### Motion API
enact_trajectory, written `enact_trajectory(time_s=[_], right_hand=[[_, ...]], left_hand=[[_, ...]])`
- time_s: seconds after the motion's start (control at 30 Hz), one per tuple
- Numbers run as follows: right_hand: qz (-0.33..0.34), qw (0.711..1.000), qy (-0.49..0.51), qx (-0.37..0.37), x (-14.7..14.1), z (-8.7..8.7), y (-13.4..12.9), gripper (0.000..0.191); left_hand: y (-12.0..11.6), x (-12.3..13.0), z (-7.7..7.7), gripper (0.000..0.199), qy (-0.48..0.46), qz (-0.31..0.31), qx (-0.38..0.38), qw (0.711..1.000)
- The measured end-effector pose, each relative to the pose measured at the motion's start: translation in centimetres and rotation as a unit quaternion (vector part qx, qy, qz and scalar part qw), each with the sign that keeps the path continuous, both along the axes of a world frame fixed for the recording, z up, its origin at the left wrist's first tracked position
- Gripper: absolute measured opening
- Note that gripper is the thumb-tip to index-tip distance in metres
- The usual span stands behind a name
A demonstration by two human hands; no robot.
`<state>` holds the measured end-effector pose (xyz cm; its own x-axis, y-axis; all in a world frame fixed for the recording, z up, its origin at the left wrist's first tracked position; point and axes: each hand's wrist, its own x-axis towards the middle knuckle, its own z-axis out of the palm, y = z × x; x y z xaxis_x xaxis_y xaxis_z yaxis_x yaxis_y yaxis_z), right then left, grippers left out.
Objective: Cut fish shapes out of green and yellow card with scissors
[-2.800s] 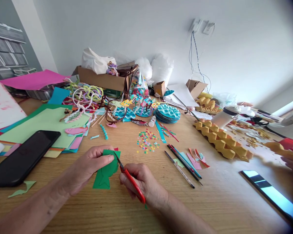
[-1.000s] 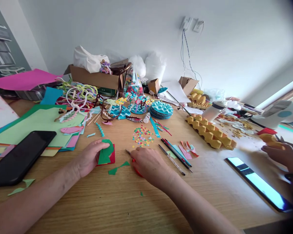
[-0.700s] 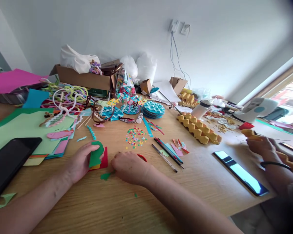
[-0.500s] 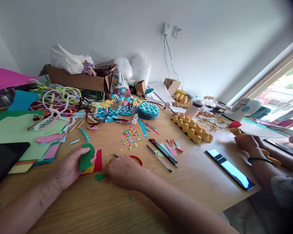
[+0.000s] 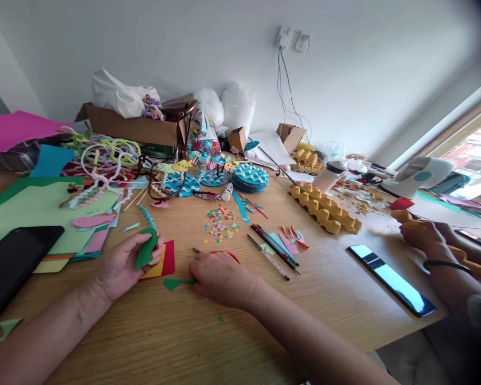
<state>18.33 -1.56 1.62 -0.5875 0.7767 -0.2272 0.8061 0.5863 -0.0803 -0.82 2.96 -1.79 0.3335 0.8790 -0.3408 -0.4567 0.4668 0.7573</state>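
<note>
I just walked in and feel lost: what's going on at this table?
A person's left hand holds a green paper cutout; red and yellow paper shows beneath. The right hand is over red-handled scissors, at one end of a green paper scrap. At far right, a co-worker's hand holds a yellow egg-carton piece.

A craft workspace is showing: flat pale-green paper sheets (image 5: 52, 216) are lying left of small round multicoloured paper dots (image 5: 220, 219).
</note>
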Motion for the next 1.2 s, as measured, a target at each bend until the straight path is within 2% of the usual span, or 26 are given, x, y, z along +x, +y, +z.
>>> enact_trajectory(time_s=[0.13,0.3,0.4,0.5,0.57,0.6,0.7,0.8,0.87,0.93,1.03,1.07,1.13,1.2], right_hand=[[-0.002,1.0,-0.025,-0.016,-0.5,0.0,-0.2,0.025],[-0.005,1.0,0.013,-0.018,-0.2,-0.3,-0.5,0.024],[-0.057,0.996,0.075,-0.001,1.2,-0.2,-0.9,0.019],[-0.193,0.969,0.144,0.05,4.4,0.3,-1.0,0.012],[-0.311,0.933,0.139,0.118,7.3,0.6,-1.0,0.01],[-0.348,0.918,0.127,0.142,9.0,0.8,-1.1,0.012],[-0.404,0.891,0.099,0.181,13.8,1.1,-1.5,0.018],[-0.434,0.88,0.065,0.185,17.5,1.0,-2.1,0.018],[-0.442,0.878,0.046,0.177,18.7,0.7,-2.4,0.021],[-0.434,0.883,0.039,0.172,18.5,0.5,-2.4,0.023],[-0.391,0.907,0.048,0.152,15.1,0.4,-2.4,0.02],[-0.36,0.921,0.057,0.136,13.4,0.4,-2.4,0.019],[-0.257,0.959,0.093,0.081,9.6,0.5,-2.6,0.019],[-0.176,0.978,0.096,0.05,6.3,0.4,-2.7,0.019]], left_hand=[[-0.1,0.0,-0.1,0.015,-0.005,-0.014,0.003,1.0],[-0.2,-0.1,-0.2,0.013,-0.003,-0.024,0.009,1.0],[-0.2,-0.1,-0.2,0.013,0.003,-0.024,0.016,1.0],[-0.4,0.0,-0.2,0.012,0.024,-0.002,0.009,1.0],[-0.4,0.1,-0.2,0.011,0.046,0.026,-0.001,0.999],[-0.5,0.2,-0.2,0.012,0.057,0.043,-0.006,0.997],[-0.6,0.5,-0.1,0.015,0.075,0.079,-0.023,0.994],[-0.9,0.8,0.0,0.017,0.082,0.069,-0.022,0.994],[-1.1,0.9,0.0,0.017,0.083,0.052,-0.006,0.995],[-1.3,0.9,-0.1,0.015,0.086,0.03,0.008,0.996],[-1.5,0.9,-0.3,0.013,0.099,-0.003,0.016,0.995],[-1.5,1.0,-0.3,0.014,0.107,-0.01,0.021,0.994],[-1.6,1.0,-0.4,0.016,0.12,-0.018,0.036,0.992],[-1.6,1.1,-0.4,0.016,0.133,-0.027,0.051,0.989]])
